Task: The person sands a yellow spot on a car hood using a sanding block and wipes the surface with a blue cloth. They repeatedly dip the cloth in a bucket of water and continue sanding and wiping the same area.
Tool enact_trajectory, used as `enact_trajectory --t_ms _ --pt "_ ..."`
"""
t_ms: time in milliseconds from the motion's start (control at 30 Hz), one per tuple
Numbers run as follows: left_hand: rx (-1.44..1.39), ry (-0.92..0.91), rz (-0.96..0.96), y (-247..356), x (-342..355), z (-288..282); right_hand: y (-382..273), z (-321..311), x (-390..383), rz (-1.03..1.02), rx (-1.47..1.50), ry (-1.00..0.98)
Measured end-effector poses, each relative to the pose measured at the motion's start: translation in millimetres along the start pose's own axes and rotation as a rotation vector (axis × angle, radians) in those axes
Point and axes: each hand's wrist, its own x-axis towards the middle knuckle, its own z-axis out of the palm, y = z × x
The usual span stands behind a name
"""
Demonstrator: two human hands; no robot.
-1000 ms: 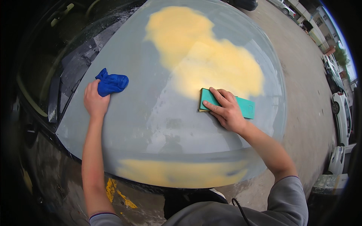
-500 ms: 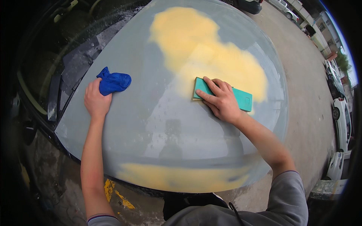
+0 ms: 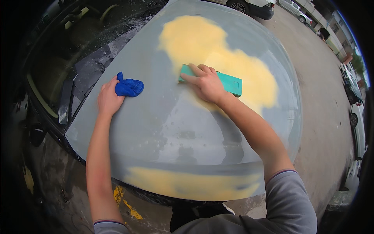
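Note:
A grey car hood (image 3: 144, 136) fills the middle, with a large yellow patch (image 3: 249, 74) toward its far right and a yellow strip (image 3: 187, 183) along its near edge. My right hand (image 3: 208, 84) grips a long teal sanding block (image 3: 230, 82), which lies against the hood over the left part of the yellow patch. A thin sheet edge shows beneath the block's left end. My left hand (image 3: 110, 97) rests on the hood's left side, its fingers closed round a bunched blue cloth (image 3: 130, 87).
A dark windshield (image 3: 50, 66) and loose dark panels (image 3: 91, 66) lie left of the hood. Beyond its right edge is concrete ground (image 3: 319, 105). A white vehicle (image 3: 253, 7) stands at the far end, and several parked cars (image 3: 358, 124) line the right.
My right hand has slid the sanding block left and away from me across the yellow patch. The left hand keeps the cloth; the whole view has shifted slightly.

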Motion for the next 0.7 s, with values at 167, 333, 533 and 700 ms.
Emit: enact_trajectory --t_ms 167,333,533,700 --pt "-0.256 0.031 -0.112 50 1 -32 -63 -21 -95 -0.016 0.108 0.018" --pt "-0.559 0.070 0.150 213 36 -33 -36 -15 -29 0.084 0.019 -0.083" --pt "-0.488 -0.103 0.122 248 34 -42 -77 -24 -98 0.052 0.126 0.000" --pt "-0.502 -0.036 0.120 259 35 -30 -50 -6 -39 0.078 0.055 -0.040"
